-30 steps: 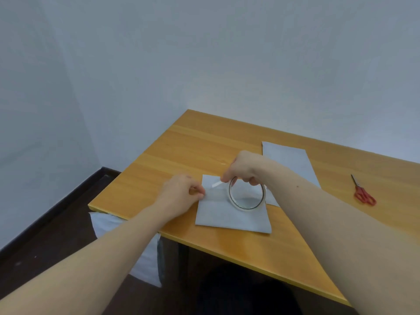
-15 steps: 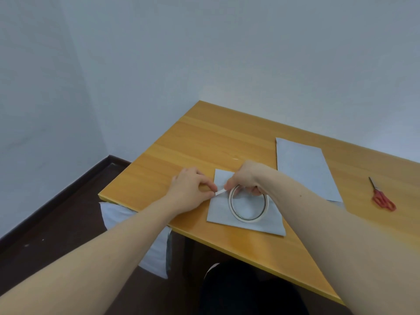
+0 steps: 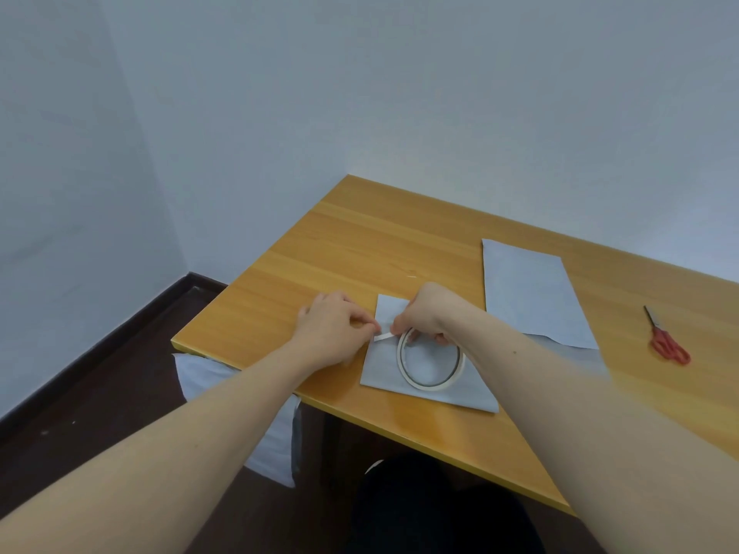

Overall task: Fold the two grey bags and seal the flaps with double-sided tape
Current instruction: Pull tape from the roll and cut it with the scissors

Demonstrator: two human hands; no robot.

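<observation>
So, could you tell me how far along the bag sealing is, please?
Done: the near grey bag lies folded. In hand: the left hand pinches the tape end pulled from the tape roll, which the right hand grips. Left: sealing this flap, then the far grey bag, still flat; scissors untouched.

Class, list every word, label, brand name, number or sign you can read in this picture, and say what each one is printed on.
None: no readable text anywhere.
Tape roll: no label visible.
Folded grey bag and flat grey bag: plain.
Red scissors: no marking can be made out.
</observation>
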